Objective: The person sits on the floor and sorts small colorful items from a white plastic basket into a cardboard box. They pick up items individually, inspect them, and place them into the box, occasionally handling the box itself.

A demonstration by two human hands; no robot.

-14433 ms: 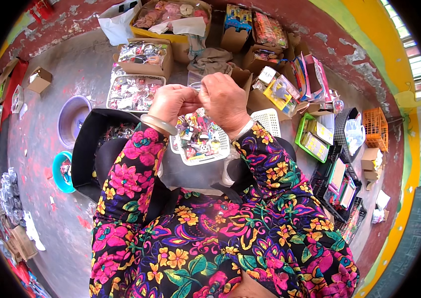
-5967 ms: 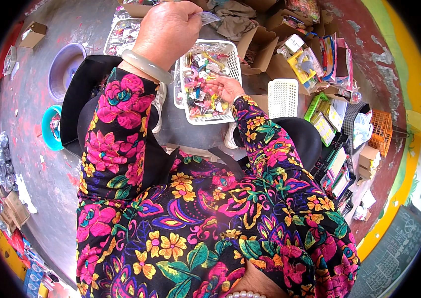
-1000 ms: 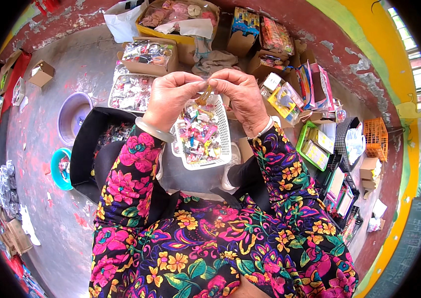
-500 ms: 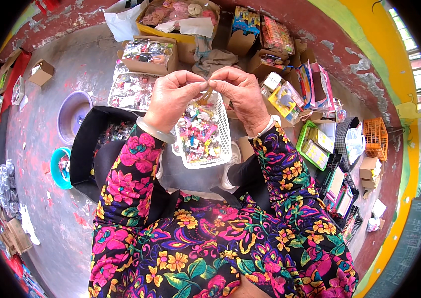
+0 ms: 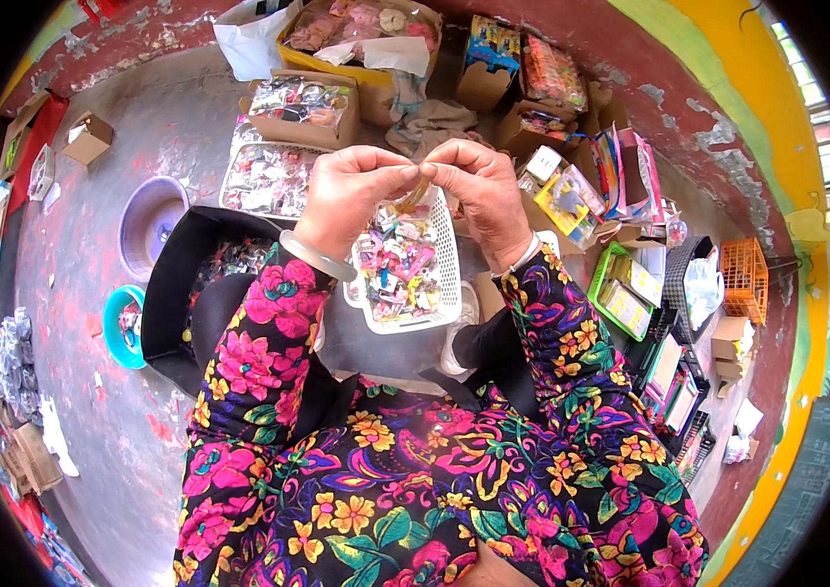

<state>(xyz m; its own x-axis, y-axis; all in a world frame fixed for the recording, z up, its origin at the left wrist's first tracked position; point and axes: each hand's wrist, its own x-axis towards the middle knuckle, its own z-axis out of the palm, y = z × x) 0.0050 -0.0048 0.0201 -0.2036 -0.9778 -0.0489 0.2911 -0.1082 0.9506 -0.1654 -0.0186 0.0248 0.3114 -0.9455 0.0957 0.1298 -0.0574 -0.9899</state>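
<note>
My left hand [image 5: 348,196] and my right hand [image 5: 482,201] meet fingertip to fingertip, each in a pinch. Between them hangs a small amber-coloured, see-through piece [image 5: 419,194], partly hidden by the fingers; its kind is too small to make out. Right below stands a white plastic basket [image 5: 449,259], heaped with small colourful packaged trinkets [image 5: 397,266]. To the left of my legs, a black open bin [image 5: 168,293] holds more small packets.
Behind the basket are a tray of clear packets [image 5: 263,181] and a cardboard box [image 5: 305,131]. A purple basin [image 5: 131,230] and a turquoise basin [image 5: 112,328] lie left. On the right stand a green basket [image 5: 619,293], black crates [image 5: 669,377] and an orange crate [image 5: 745,281].
Both hands have come slightly lower in the view, and their fingertips still pinch together. The whole scene has shifted slightly with my head.
</note>
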